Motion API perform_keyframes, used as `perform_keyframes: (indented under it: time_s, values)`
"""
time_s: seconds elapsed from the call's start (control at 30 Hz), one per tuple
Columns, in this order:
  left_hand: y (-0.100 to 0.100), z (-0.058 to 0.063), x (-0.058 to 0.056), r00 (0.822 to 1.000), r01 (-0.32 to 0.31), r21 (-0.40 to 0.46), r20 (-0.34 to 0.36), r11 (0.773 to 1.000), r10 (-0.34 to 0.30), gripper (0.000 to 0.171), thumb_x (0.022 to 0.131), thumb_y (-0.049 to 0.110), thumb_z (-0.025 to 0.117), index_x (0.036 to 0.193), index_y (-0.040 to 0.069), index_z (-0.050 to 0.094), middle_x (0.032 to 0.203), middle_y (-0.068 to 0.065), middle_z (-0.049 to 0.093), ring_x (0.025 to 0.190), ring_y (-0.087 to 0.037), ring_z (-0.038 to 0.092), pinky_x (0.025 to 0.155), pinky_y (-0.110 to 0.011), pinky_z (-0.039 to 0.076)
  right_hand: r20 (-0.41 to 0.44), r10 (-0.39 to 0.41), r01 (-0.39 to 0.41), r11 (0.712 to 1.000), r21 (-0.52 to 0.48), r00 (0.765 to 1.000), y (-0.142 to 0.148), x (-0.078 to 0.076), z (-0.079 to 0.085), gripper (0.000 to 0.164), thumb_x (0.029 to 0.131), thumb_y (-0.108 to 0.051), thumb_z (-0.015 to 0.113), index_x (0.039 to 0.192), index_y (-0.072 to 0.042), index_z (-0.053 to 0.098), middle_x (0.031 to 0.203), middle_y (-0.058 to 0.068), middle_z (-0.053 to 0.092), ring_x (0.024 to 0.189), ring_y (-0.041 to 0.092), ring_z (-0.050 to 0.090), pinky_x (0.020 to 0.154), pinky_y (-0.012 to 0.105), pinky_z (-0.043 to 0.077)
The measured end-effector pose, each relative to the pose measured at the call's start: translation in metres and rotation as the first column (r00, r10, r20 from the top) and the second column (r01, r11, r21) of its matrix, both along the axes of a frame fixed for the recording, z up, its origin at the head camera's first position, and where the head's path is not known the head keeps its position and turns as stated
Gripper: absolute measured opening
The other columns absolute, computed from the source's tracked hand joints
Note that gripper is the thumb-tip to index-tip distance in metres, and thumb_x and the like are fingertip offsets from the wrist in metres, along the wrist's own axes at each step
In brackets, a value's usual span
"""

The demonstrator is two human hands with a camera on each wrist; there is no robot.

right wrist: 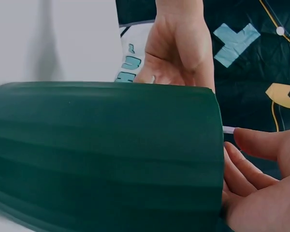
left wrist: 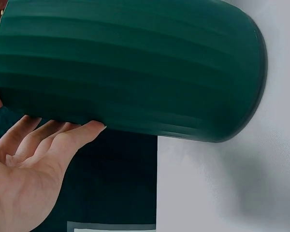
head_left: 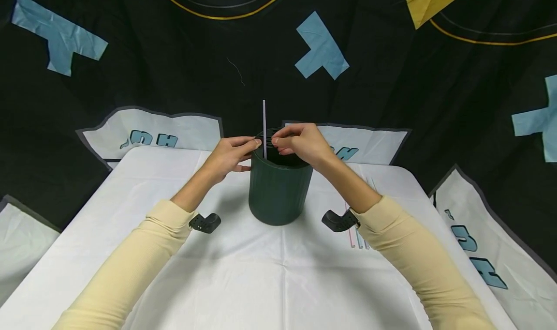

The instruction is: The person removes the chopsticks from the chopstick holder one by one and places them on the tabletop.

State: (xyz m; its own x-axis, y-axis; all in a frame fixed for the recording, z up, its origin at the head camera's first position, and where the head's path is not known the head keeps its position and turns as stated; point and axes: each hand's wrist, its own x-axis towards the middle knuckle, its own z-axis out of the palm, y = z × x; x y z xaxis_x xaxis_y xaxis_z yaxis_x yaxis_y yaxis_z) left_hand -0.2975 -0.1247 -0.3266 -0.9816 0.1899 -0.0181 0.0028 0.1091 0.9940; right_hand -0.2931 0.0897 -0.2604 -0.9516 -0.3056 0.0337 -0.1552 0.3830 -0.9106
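Observation:
A dark green ribbed bin (head_left: 278,194) stands on the white table. A thin lilac stick (head_left: 264,122) rises from the left part of its opening. My left hand (head_left: 232,157) is at the bin's left side, thumb at the rim; in the left wrist view its fairly straight fingers touch the outer wall. Over the opening, my right hand (head_left: 304,143) has its thumb and fingertips drawn together. Thin dark lines show between the hands, too small to identify. In the right wrist view the lilac stick (right wrist: 228,129) passes by the right thumb, and the rim hides some fingertips.
Several thin coloured sticks (head_left: 359,238) lie on the table to the right, partly under my right forearm. A white cloth covers the table (head_left: 261,291). Behind it hangs a black backdrop (head_left: 196,68) with blue and yellow shapes.

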Motion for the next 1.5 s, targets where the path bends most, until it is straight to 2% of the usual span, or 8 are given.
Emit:
perform_keyframes:
  time_s: [0.2,0.37,0.6,0.77,0.93,1.13,1.33,1.5]
  values:
    - [0.000,0.001,0.000,1.000,0.003,-0.010,0.000,1.000,-0.003,0.050,0.100,0.035,0.064,0.141,0.006,0.059,0.147,-0.013,0.056,0.136,-0.034,0.054,0.092,-0.051,0.059,-0.027,0.012,-0.012,1.000,0.016,1.000,-0.007,-0.003,-0.002,0.020,0.096,-0.013,0.070,0.113,-0.002,0.074,0.116,0.011,0.069,0.105,0.030,0.069,0.093,0.036,0.060]
    - [-0.002,0.001,0.001,1.000,0.003,-0.024,-0.003,1.000,-0.003,0.051,0.100,0.037,0.064,0.141,0.007,0.058,0.147,-0.012,0.056,0.136,-0.034,0.055,0.092,-0.050,0.059,-0.056,0.007,-0.005,1.000,0.029,0.998,-0.013,-0.004,-0.005,0.017,0.095,-0.014,0.071,0.108,-0.004,0.076,0.112,0.010,0.070,0.101,0.034,0.068,0.087,0.037,0.061]
    - [-0.002,0.001,0.002,1.000,0.007,-0.011,0.004,1.000,-0.007,0.052,0.101,0.036,0.064,0.143,0.007,0.057,0.147,-0.012,0.057,0.136,-0.033,0.055,0.092,-0.050,0.059,-0.094,-0.022,0.026,0.999,0.041,0.995,-0.018,-0.003,-0.011,0.016,0.094,-0.018,0.075,0.104,-0.006,0.076,0.106,0.009,0.071,0.090,0.024,0.066,0.077,0.033,0.061]
    - [-0.002,0.000,0.001,1.000,0.011,-0.007,-0.004,1.000,-0.011,0.050,0.101,0.035,0.064,0.141,0.006,0.058,0.147,-0.012,0.057,0.136,-0.033,0.055,0.092,-0.050,0.059,-0.099,-0.048,0.051,0.998,0.028,0.994,-0.019,-0.002,-0.012,0.014,0.093,-0.019,0.076,0.101,-0.007,0.076,0.101,0.008,0.071,0.084,0.024,0.065,0.075,0.032,0.061]
    - [-0.002,0.000,0.001,1.000,0.008,-0.018,-0.007,1.000,-0.008,0.049,0.101,0.035,0.064,0.140,0.006,0.059,0.147,-0.013,0.056,0.136,-0.035,0.055,0.091,-0.050,0.060,-0.063,-0.042,0.038,0.998,-0.052,0.997,-0.015,-0.001,-0.012,0.015,0.093,-0.017,0.075,0.102,-0.005,0.075,0.104,0.008,0.069,0.088,0.023,0.067,0.080,0.032,0.062]
    - [-0.001,-0.001,0.001,1.000,0.007,0.009,-0.012,1.000,-0.007,0.049,0.100,0.033,0.065,0.140,0.005,0.059,0.146,-0.013,0.057,0.134,-0.034,0.056,0.091,-0.050,0.060,-0.001,-0.051,0.050,0.986,-0.160,0.999,-0.008,0.002,-0.007,0.016,0.095,-0.012,0.071,0.107,-0.001,0.071,0.110,0.011,0.067,0.093,0.023,0.069,0.083,0.034,0.064]
    - [-0.001,-0.002,0.000,1.000,0.004,0.014,-0.010,1.000,-0.004,0.049,0.100,0.033,0.065,0.140,0.005,0.059,0.146,-0.013,0.058,0.134,-0.033,0.057,0.090,-0.050,0.060,0.009,-0.098,0.098,0.974,-0.204,0.995,0.001,0.002,-0.002,0.017,0.098,-0.013,0.068,0.110,-0.002,0.068,0.115,0.015,0.068,0.088,0.023,0.076,0.081,0.033,0.064]
    - [-0.001,-0.002,0.000,1.000,-0.002,0.017,-0.009,1.000,0.002,0.049,0.100,0.032,0.066,0.140,0.005,0.060,0.146,-0.013,0.058,0.134,-0.033,0.056,0.091,-0.050,0.059,0.003,-0.146,0.141,0.952,-0.271,0.989,0.007,0.002,0.001,0.018,0.098,-0.015,0.069,0.111,-0.003,0.067,0.112,0.017,0.071,0.081,0.020,0.076,0.080,0.032,0.064]
